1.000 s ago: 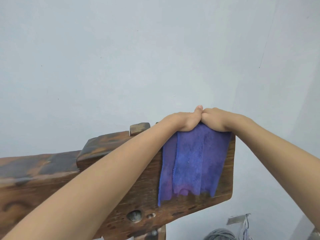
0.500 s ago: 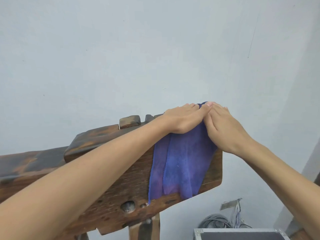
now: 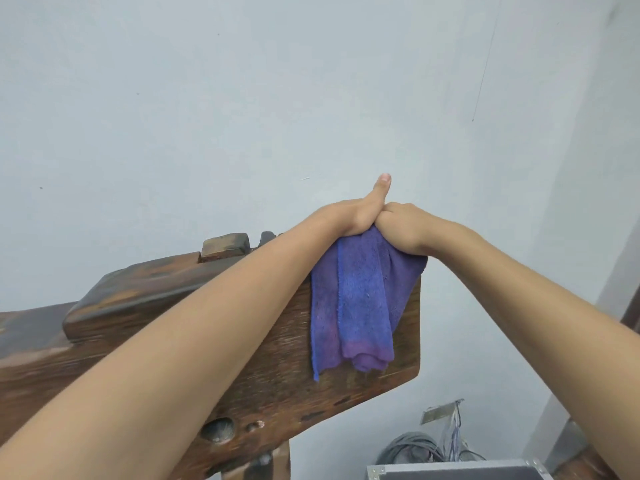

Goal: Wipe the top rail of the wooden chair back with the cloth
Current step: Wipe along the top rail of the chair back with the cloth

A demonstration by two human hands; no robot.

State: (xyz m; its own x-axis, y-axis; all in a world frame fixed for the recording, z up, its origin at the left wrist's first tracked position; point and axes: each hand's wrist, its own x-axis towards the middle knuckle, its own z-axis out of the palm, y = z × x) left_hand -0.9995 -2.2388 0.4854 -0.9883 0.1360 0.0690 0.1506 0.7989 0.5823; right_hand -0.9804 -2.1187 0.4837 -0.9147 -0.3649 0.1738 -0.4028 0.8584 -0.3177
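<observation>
Up near the picture's centre, both sets of fingers are curling out of sight over the far edge, so their exact grasp is hidden, though each seems to be clutching cloth. Only the left hand (image 3: 360,216) is showing a thumb, sticking up toward twelve o'clock. It is touching the right hand (image 3: 403,226) at three o'clock. Beneath them, a purple-blue terry cloth (image 3: 360,299) is draping over the dark wooden chair's top rail (image 3: 145,289), hanging toward six o'clock. Grey coiled cables (image 3: 408,452) are lying at five o'clock.
</observation>
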